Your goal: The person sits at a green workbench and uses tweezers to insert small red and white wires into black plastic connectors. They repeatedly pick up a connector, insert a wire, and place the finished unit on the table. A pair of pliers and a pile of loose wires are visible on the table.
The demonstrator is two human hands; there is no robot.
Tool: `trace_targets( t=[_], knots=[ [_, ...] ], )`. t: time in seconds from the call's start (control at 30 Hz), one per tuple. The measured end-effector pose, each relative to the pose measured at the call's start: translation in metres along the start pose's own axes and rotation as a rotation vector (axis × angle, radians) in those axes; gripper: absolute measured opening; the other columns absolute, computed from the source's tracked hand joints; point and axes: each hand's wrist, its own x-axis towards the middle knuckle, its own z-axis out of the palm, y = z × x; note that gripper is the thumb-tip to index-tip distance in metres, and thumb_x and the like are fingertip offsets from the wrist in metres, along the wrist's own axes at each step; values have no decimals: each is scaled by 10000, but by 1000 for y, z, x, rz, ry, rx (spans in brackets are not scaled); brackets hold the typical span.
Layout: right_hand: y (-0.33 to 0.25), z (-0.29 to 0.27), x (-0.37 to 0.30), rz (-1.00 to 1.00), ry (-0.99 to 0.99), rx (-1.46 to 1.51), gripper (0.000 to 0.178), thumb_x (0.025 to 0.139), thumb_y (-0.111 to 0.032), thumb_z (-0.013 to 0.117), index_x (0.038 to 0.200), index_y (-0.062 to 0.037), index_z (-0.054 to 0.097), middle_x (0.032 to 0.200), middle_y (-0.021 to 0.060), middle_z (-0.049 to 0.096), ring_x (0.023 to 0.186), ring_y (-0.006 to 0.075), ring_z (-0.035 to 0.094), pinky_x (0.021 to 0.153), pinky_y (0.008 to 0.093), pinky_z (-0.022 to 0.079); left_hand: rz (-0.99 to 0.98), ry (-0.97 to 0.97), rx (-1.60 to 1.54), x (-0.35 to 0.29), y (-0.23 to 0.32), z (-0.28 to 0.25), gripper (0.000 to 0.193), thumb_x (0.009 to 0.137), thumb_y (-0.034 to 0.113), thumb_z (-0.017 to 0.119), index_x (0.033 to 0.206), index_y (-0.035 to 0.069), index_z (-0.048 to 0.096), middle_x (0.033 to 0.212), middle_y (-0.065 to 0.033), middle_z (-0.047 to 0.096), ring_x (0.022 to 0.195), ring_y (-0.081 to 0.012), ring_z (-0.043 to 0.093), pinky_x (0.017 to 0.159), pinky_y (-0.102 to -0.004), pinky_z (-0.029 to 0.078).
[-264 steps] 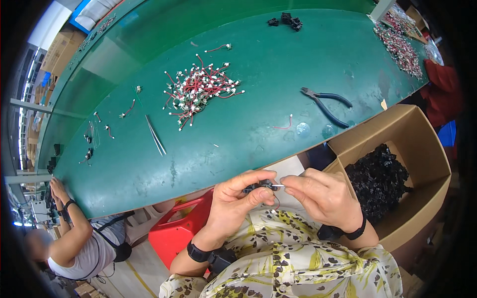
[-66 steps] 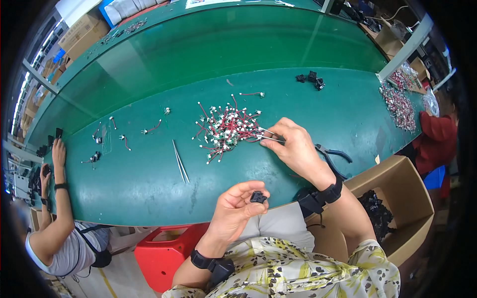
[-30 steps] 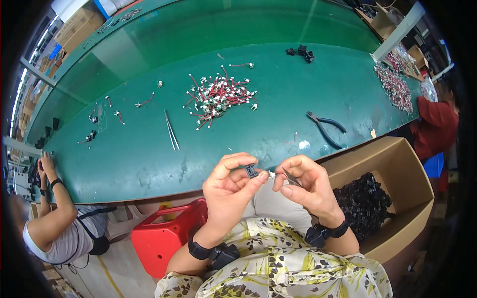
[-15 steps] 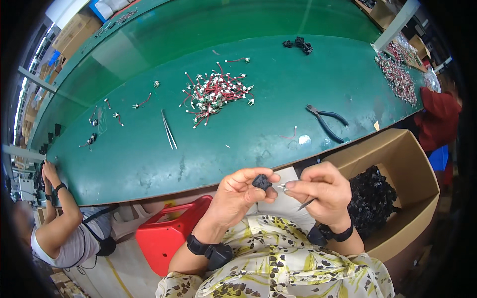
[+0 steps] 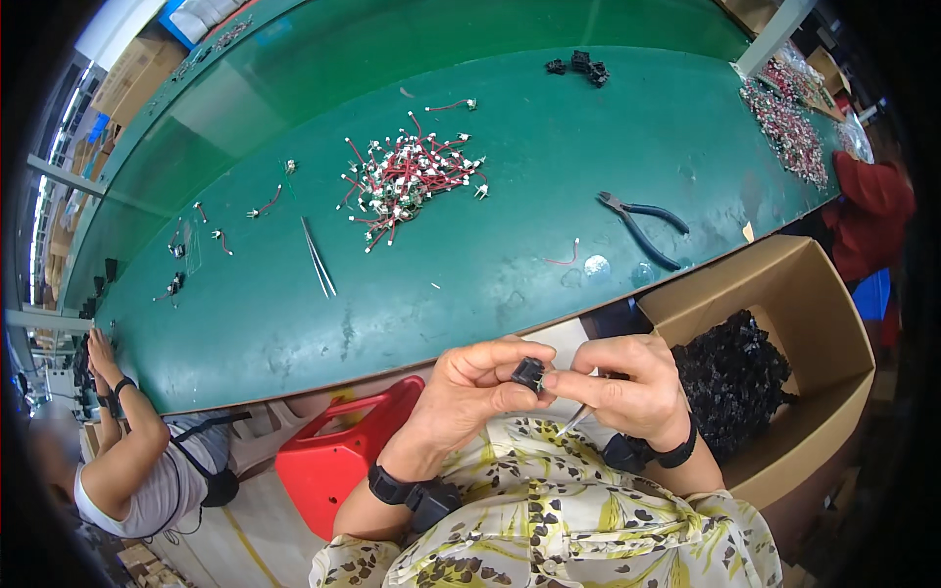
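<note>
My left hand (image 5: 470,387) pinches a small black plastic housing (image 5: 527,372) between thumb and fingers, above my lap just off the table's front edge. My right hand (image 5: 632,387) is closed beside it, its fingertips meeting the housing's right side. A tiny pale piece (image 5: 542,383) shows at that meeting point; its kind is too small to make out. Out of my right hand's grip, below the fingers, sticks a slim pointed metal tool (image 5: 576,421) that looks like tweezers. The rest of this tool is hidden in the palm.
On the green table (image 5: 441,333) lie a pile of red-wired white connectors (image 5: 407,181), tweezers (image 5: 319,260), cutting pliers (image 5: 642,230) and black parts (image 5: 588,69). A cardboard box (image 5: 818,392) of black pieces stands right, a red stool (image 5: 333,461) left. A co-worker (image 5: 137,456) sits far left.
My right hand has moved left until its fingertips meet the black housing; the thin prongs at its fingertips no longer show. The metal tool's point has swung lower left. The view has shifted slightly.
</note>
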Motion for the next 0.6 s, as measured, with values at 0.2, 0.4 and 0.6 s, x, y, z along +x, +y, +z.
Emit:
trace_targets(
  t=[0.2, 0.4, 0.6],
  knots=[
    [0, -2, -1, -2, 14, 7, 304, 614, -76, 797, 913, -116, 755, 798, -6, 600, 551, 91, 570, 442, 209, 433, 20, -63, -42, 3, -2, -2, 408, 830, 2, 711, 1227, 10, 616, 1031, -74, 681, 944, -154, 668, 874, -296, 563],
    [-2, -3, 2, 43, -70, -3, 299, 623, -51, 763, 915, -107, 739, 791, -4, 599, 525, 104, 558, 436, 220, 438, 83, -46, 211, 4, 8, 2, 380, 800, -25, 732, 1170, 12, 659, 1082, -56, 648, 977, -146, 652, 870, -290, 564],
    [1, -2, -2, 190, -131, 135, 351, 655, -68, 793, 1000, -93, 735, 882, 49, 595, 587, 119, 588, 499, 228, 484, 0, -52, 176, 4, 10, -3, 387, 802, -17, 733, 1180, 9, 653, 1092, -78, 669, 976, -152, 651, 849, -285, 565]
  ],
)
